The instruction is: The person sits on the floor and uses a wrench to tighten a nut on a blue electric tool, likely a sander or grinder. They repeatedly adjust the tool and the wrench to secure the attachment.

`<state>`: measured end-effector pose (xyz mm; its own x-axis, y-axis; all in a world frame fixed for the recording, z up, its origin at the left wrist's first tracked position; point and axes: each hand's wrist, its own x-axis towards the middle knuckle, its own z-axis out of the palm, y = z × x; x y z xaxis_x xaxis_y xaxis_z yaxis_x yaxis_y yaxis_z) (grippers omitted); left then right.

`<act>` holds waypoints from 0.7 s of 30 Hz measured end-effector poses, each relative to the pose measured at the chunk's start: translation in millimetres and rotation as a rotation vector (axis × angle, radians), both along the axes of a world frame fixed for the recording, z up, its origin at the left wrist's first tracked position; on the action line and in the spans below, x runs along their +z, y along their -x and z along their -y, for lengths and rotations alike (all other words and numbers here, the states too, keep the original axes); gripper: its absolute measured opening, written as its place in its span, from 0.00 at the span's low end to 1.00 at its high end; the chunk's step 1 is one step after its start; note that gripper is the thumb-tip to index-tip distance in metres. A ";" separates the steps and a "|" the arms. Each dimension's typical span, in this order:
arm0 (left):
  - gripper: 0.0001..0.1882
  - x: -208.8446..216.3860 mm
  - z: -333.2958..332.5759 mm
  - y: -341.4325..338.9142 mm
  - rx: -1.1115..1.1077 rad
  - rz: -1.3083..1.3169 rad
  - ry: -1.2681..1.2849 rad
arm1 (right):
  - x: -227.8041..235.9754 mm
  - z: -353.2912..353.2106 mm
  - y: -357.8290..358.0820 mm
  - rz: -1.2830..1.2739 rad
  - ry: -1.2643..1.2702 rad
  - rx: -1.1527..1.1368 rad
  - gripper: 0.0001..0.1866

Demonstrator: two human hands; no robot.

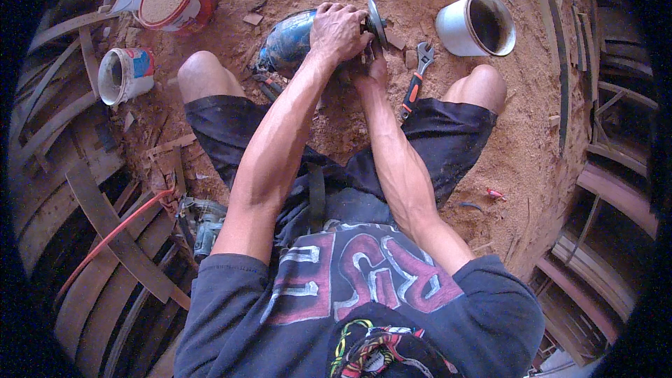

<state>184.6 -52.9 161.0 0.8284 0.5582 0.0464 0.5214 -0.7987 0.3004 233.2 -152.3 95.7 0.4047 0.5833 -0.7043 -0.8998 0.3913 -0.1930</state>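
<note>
A blue angle grinder (288, 36), dusty and worn, lies on its side above the sawdust between my knees. Its thin round disc (376, 22) stands nearly edge-on at the right end. My left hand (337, 31) is closed over the top of the grinder's head, just left of the disc. Below it, my right hand (371, 73) grips the underside of the head close to the disc; its fingers are partly hidden. An adjustable wrench (418, 78) with an orange and black handle lies beside my right knee. Another orange and black handled tool (269, 85) is partly covered by my left forearm.
A red bucket (199, 15) full of sawdust and a small white bucket (133, 82) stand at the left. A white bucket (458, 26) leans at the right. Another power tool (205, 229) sits near my left elbow. Curved wooden planks (105, 220) are stacked along both sides.
</note>
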 end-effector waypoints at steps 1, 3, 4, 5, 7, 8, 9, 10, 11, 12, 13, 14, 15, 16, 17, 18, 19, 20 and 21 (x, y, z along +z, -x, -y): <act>0.25 4.4 0.6 -6.6 -0.009 0.017 0.001 | 3.4 2.3 -7.1 0.030 -0.028 0.000 0.18; 0.25 4.2 0.9 -6.3 -0.013 0.017 0.003 | -1.1 3.5 -7.1 0.007 -0.098 -0.001 0.18; 0.24 4.0 0.6 -5.9 -0.013 0.019 0.008 | -6.0 3.6 -7.0 -0.027 -0.135 -0.008 0.18; 0.24 4.2 1.1 -7.0 -0.017 0.024 0.014 | -13.3 4.6 -8.7 -0.057 -0.172 -0.019 0.18; 0.24 4.9 2.3 -12.3 -0.025 0.028 0.012 | -41.0 6.2 -17.5 0.043 -0.246 0.007 0.18; 0.24 3.6 1.4 -9.7 -0.020 0.018 0.010 | -40.4 3.0 -13.6 0.082 -0.283 0.029 0.18; 0.25 2.7 0.9 -7.8 -0.015 0.010 0.006 | -39.1 2.3 -10.7 0.061 -0.277 0.023 0.17; 0.25 1.9 0.6 -6.5 -0.012 0.002 0.003 | -37.4 2.7 -8.4 0.041 -0.270 0.017 0.17; 0.25 1.3 0.5 -5.5 -0.009 -0.004 0.001 | -33.5 2.7 -6.8 0.024 -0.261 0.010 0.16; 0.25 0.7 0.3 -4.7 -0.011 0.001 0.007 | -29.7 2.3 -6.1 0.030 -0.265 0.023 0.16; 0.25 0.2 0.1 -3.9 -0.013 0.006 0.013 | -25.7 2.0 -5.8 0.037 -0.268 0.037 0.16; 0.25 0.6 -0.2 -4.2 -0.017 0.013 0.018 | -25.2 2.5 -7.1 0.046 -0.273 0.049 0.16; 0.24 0.9 -0.2 -4.5 -0.020 0.029 0.010 | -24.8 2.8 -8.4 0.035 -0.259 0.036 0.17; 0.24 1.3 -0.1 -4.8 -0.023 0.045 0.002 | -24.3 3.0 -9.7 0.024 -0.246 0.022 0.17; 0.24 0.5 0.0 -5.3 -0.025 0.059 -0.005 | -22.1 2.7 -9.6 0.011 -0.232 0.009 0.17; 0.24 -0.3 -0.1 -5.9 -0.023 0.046 0.000 | -19.9 2.9 -8.9 0.000 -0.196 -0.004 0.17; 0.24 -1.0 -0.2 -6.6 -0.020 0.034 0.006 | -17.6 4.0 -8.0 -0.010 -0.161 -0.017 0.17; 0.24 -1.9 -0.5 -6.7 -0.017 0.022 0.010 | -13.6 4.3 -6.8 -0.020 -0.126 -0.029 0.17; 0.23 -2.9 -0.7 -6.3 -0.015 0.028 0.010 | -9.7 4.1 -5.7 -0.019 -0.119 -0.025 0.17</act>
